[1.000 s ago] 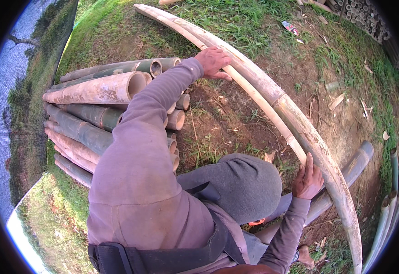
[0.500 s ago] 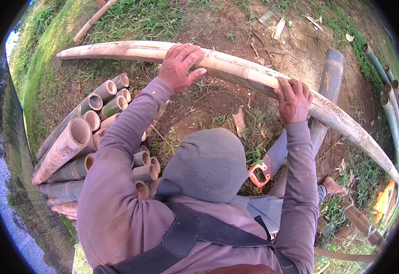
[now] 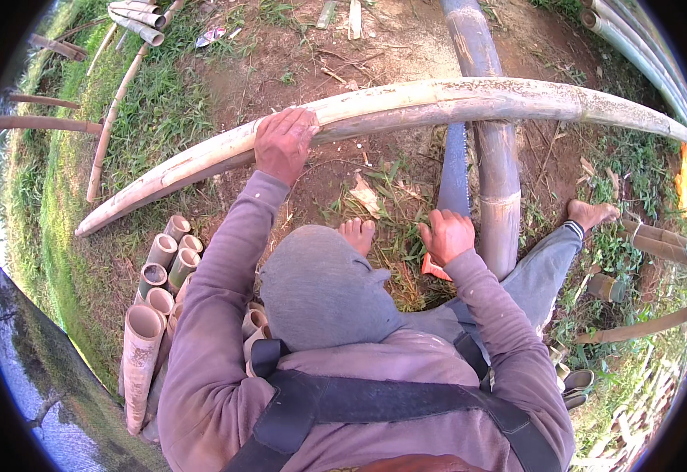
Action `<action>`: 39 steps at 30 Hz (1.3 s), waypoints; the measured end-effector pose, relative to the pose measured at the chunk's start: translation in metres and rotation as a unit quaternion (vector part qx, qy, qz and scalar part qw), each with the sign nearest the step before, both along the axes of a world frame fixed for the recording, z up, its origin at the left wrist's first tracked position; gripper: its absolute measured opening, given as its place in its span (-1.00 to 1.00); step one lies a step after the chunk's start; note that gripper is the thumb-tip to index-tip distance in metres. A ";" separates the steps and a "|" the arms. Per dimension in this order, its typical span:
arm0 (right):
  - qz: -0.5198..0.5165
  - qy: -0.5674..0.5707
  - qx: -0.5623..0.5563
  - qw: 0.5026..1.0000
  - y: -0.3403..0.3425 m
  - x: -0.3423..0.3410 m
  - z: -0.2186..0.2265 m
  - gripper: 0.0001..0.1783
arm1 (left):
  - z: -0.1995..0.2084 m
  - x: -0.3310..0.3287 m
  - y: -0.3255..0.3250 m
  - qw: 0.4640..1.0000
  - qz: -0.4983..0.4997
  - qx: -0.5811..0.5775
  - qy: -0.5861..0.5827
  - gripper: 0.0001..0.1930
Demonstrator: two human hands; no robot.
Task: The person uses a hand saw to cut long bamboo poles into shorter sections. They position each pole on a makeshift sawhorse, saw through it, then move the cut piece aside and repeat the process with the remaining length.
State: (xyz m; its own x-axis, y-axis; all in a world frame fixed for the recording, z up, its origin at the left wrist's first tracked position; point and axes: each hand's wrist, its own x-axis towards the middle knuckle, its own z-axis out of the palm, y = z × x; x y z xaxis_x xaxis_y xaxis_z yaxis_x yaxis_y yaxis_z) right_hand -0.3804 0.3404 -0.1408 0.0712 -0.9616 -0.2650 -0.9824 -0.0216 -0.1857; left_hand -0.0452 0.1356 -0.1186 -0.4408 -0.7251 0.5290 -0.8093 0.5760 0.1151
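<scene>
A long pale bamboo pole (image 3: 390, 102) runs across the view, appearing bent by the lens, and crosses over a thick grey-brown bamboo log (image 3: 499, 173). My left hand (image 3: 286, 145) lies over the pole left of the middle, its fingers closed on it. Below the pole, my right hand (image 3: 448, 237) is off it, thumb and fingers apart, just over a hand saw (image 3: 455, 169). The saw leans beside the log, its dark blade reaching up toward the pole and its orange handle partly hidden under my right hand and wrist.
Cut bamboo tubes (image 3: 144, 322) are stacked on the left by a mesh net (image 3: 52, 385). Longer bamboo poles (image 3: 634, 47) lie at the upper right. My bare foot (image 3: 591, 212) rests on the ground right of the log. More bamboo pieces (image 3: 135, 20) lie at the far left.
My right hand has let go of the bamboo pole and come down to the saw. My left hand still holds the pole. The whole view has turned and shifted.
</scene>
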 end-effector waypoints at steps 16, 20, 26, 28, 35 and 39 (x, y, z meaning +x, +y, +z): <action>-0.008 0.118 0.120 0.986 0.101 -0.002 -0.092 -0.76 | 0.021 -0.011 -0.010 0.992 0.024 0.078 -0.100 -0.64; -0.053 -0.075 -0.004 0.996 0.119 -0.004 0.018 -0.68 | 0.024 -0.014 -0.010 0.987 0.041 0.105 -0.114 -0.63; -0.114 -0.263 -0.173 0.942 0.166 -0.028 0.136 -0.67 | 0.029 -0.014 -0.005 0.981 0.064 0.122 -0.135 -0.61; -0.185 -0.300 -0.042 0.935 0.184 -0.055 0.177 -0.67 | 0.029 -0.008 -0.002 0.980 0.066 0.124 -0.143 -0.61; -0.164 -0.353 -0.226 0.893 0.240 -0.078 0.204 -0.48 | 0.029 -0.009 -0.007 0.978 0.062 0.130 -0.150 -0.60; -0.237 -0.495 -0.370 0.749 0.161 -0.033 0.135 -0.40 | 0.032 -0.019 -0.008 0.976 0.073 0.130 -0.159 -0.61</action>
State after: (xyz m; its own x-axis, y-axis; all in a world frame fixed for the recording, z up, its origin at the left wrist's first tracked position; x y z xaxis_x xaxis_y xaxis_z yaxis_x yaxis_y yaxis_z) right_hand -0.4139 0.5010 -0.0053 -0.5154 -0.7989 0.3101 -0.3002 -0.1707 -0.9385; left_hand -0.0640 0.1273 -0.0864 -0.4351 -0.8838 0.1720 -0.8990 0.4370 -0.0286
